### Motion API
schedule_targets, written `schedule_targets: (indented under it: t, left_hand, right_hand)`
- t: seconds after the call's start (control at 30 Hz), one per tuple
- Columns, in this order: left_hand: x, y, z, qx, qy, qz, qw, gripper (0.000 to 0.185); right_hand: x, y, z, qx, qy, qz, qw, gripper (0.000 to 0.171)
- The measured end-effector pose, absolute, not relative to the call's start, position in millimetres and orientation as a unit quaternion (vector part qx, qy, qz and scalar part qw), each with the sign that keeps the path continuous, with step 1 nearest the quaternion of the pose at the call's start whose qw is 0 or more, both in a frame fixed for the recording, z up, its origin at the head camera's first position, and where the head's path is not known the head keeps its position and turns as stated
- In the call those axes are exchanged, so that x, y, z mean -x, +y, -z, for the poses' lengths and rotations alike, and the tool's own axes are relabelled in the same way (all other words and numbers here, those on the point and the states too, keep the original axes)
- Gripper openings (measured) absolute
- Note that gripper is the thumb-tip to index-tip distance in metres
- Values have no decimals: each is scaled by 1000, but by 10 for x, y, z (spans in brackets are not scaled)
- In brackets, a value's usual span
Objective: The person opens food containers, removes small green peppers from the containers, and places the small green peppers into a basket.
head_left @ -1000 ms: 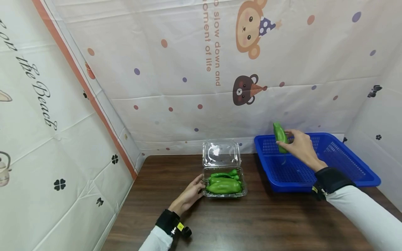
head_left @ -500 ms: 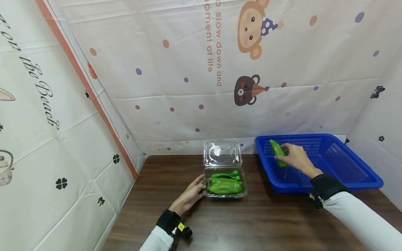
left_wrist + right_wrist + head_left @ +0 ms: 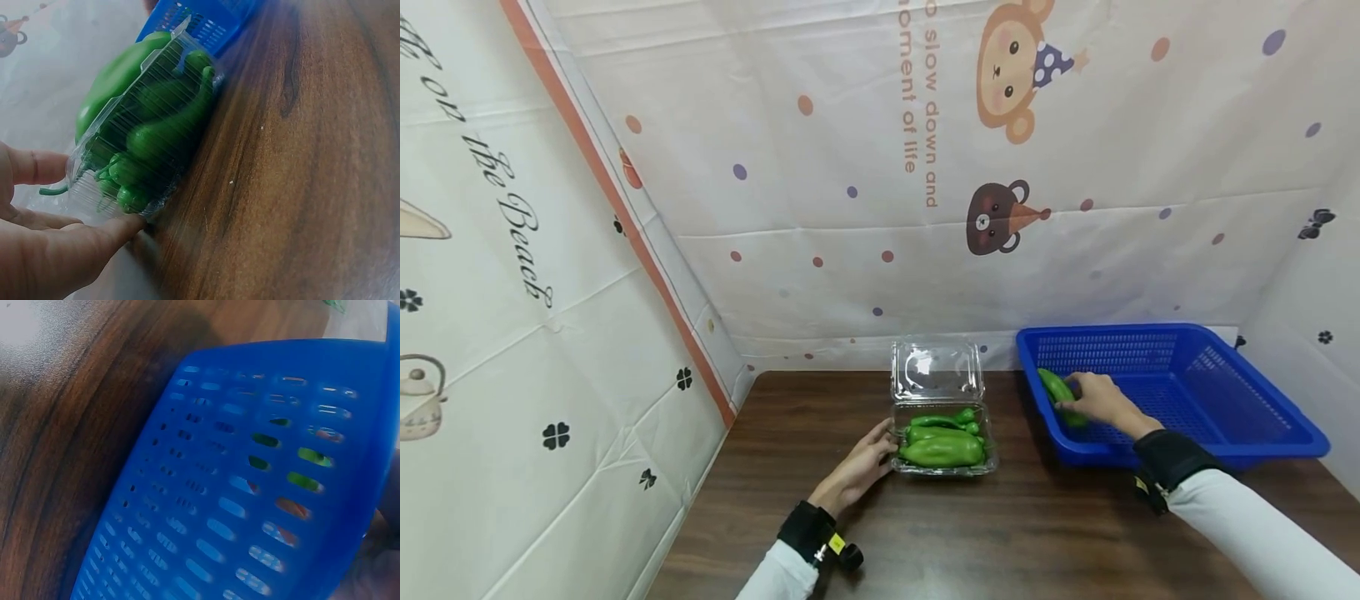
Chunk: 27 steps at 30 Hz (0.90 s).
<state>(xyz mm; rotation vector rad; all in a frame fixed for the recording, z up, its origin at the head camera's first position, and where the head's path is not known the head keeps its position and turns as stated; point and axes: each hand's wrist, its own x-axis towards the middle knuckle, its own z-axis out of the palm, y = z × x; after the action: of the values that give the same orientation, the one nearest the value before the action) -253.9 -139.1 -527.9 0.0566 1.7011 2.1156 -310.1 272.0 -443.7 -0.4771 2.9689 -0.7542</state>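
In the head view, my right hand (image 3: pixel 1103 398) grips a long green pepper (image 3: pixel 1053 385) low inside the left end of a blue plastic basket (image 3: pixel 1163 354). The right wrist view shows mostly the basket's slotted wall, with green visible through the slots; the fingertips are hidden there. My left hand (image 3: pixel 859 467) holds the left end of a clear plastic box (image 3: pixel 991 463), thumb at its rim and fingertips lower on its side. Its hinged lid (image 3: pixel 937 373) stands up at the back. Inside lie several green peppers (image 3: pixel 165 134), large and small; one thin stem pokes out beside the thumb.
A brown wooden table (image 3: pixel 985 542) carries the box and the basket, which stands to the box's right. A printed cloth (image 3: pixel 820 192) hangs behind and at both sides. Black straps with small cameras circle both wrists.
My right hand has lowered the pepper from above the basket's rim to inside its left end. My left hand stays on the box. The head view has shifted slightly.
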Motion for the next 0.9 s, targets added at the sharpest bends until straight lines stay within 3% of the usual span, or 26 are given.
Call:
schedule_targets:
  t: [0.3,0.7,0.9]
  left_hand:
    - [2531,-1391,5277,-17,614,-761,209,76]
    - [2525,-1388,5275,-14,616,-760,206,76]
    - [2529,-1377,5284,-19,614,-762,205,76]
  right_hand:
    - [3157,2722,4518,160,958,234,35,58]
    - [3124,2683,4517,149,964,205,74,44]
    - [3071,2724,4461,149,960,220,85,44]
